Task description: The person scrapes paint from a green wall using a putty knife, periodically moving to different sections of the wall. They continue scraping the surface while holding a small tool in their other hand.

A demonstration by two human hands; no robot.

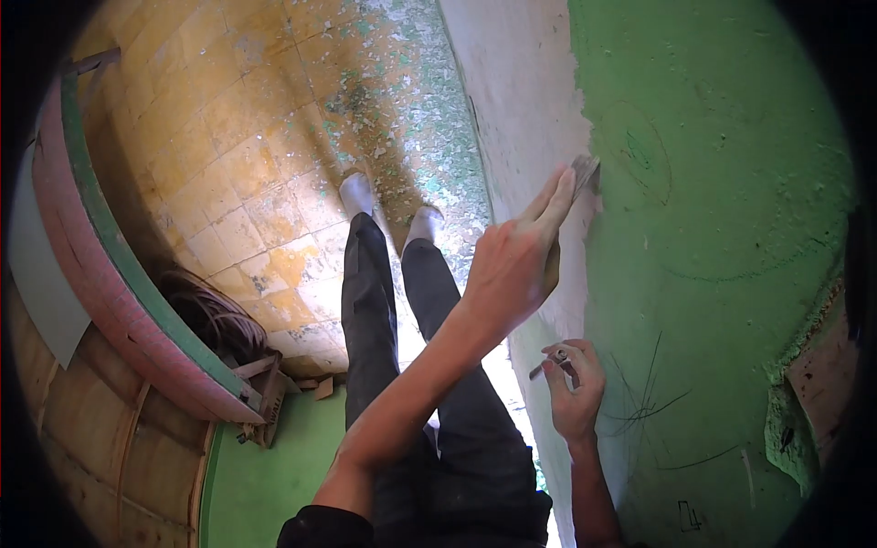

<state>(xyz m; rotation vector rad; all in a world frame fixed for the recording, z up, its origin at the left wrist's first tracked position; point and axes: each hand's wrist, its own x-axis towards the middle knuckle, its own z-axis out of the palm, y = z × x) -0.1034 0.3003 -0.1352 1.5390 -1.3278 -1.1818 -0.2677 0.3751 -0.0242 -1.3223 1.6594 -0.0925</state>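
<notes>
My left hand reaches across my body to the wall on the right, its fingers pressed along a scraper. The thin metal blade of the scraper meets the edge between the green paint and the bare whitish strip. Most of the scraper is hidden under the fingers. Lower down, close to the wall, my right hand is curled around a small metal object; its kind is not clear.
Paint flakes litter the yellow tiled floor along the wall, around my feet in socks. On the left stands a curved pink and green board, with a dark bundle of strands beside it. A broken wall edge juts at the right.
</notes>
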